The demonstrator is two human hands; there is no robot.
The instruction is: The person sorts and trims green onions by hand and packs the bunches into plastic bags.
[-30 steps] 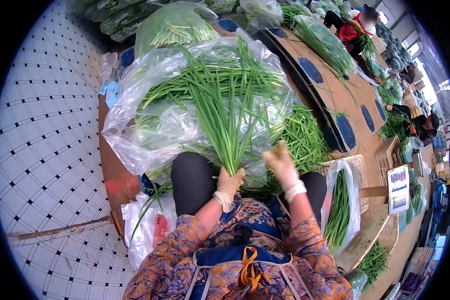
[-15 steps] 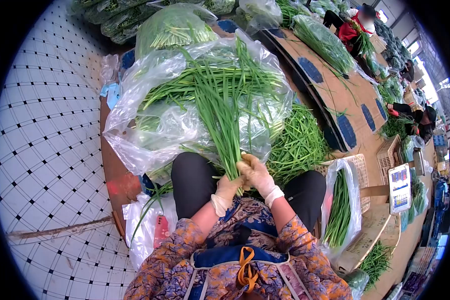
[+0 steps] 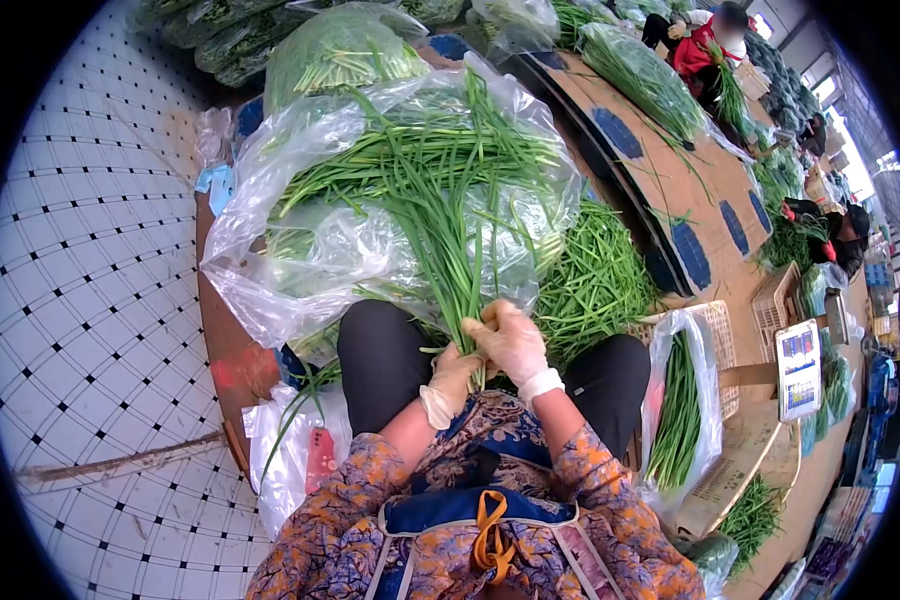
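Bunch of green stalks [image 3: 448, 255] between the knees, lower ends in both gloved hands, leafy ends fanned over the open plastic bag [image 3: 305, 245] of greens. Left hand [image 3: 452, 380]: fingers wrapped round the lower stalks. Right hand [image 3: 510, 345]: fingers closed on the same stalks just above, touching the left hand. Loose green pile [image 3: 595, 285] right of the bag, near the right knee. Bagged stalks [image 3: 678, 420] beside the right knee, next to a plastic crate [image 3: 718, 350]. Scale display [image 3: 798, 370] farther right. White plastic bag [image 3: 282, 455] with a red patch near the left knee. Person in red [image 3: 700, 60] at upper right, holding greens.
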